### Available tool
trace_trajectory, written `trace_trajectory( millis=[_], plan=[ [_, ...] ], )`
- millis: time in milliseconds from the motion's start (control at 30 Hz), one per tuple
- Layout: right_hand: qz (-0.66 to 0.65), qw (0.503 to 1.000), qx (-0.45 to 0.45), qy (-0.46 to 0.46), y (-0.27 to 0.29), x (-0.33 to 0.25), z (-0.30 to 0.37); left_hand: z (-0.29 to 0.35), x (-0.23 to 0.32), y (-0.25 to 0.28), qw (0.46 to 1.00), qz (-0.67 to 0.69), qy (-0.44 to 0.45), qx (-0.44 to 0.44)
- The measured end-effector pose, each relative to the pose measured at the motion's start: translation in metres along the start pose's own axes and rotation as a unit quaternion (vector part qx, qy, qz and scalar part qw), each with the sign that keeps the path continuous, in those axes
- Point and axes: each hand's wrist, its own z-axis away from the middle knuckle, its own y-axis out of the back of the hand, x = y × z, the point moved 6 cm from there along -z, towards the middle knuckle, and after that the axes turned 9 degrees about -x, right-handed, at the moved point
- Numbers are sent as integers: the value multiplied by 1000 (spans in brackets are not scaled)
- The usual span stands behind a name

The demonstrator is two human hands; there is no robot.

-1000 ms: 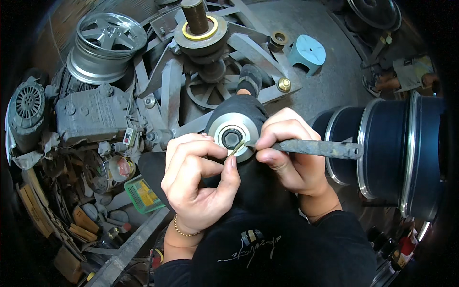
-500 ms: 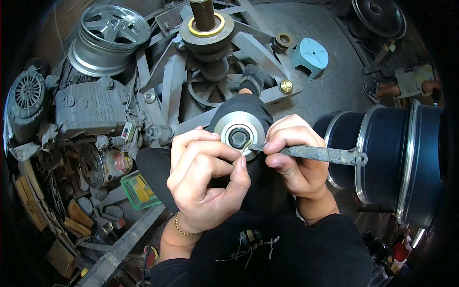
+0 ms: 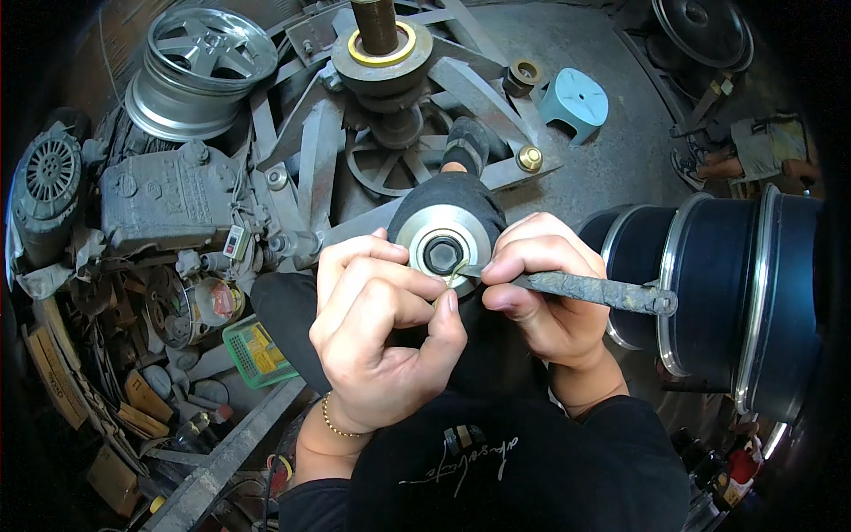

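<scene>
Between the thumb and index finger of my left hand (image 3: 377,332) is a thin yellowish strip (image 3: 457,271). My right hand (image 3: 550,301) grips a slim knife (image 3: 612,293) with a worn, wrapped-looking grey handle. Its short blade tip touches or nearly touches the strip; I cannot tell which. Just beyond my fingertips, a round metal disc (image 3: 477,230) with a black centre lies against my dark-clothed leg. My fingers hide part of the disc's near edge.
Ahead stands a heavy metal frame (image 3: 319,160) with an upright threaded shaft (image 3: 376,31). Silver wheel rims (image 3: 186,97) are stacked at left, above a dusty motor housing (image 3: 164,199). Dark wheel rims (image 3: 709,284) lie at right. A blue stool (image 3: 576,97) and a seated person's legs (image 3: 722,164) are beyond.
My right hand and the knife have shifted slightly left, with the handle's end dipping a little. My left hand keeps its pinch in nearly the same place.
</scene>
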Motion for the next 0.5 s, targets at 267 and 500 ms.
trace_trajectory(
  millis=[267,500],
  plan=[
    [10,1000,-7,7,-1,-1,-2,-2,-3,-1,999,8,4,31],
    [-27,999,5,-19,0,1,5,-2,-3,0,999,8,2,31]
  ],
)
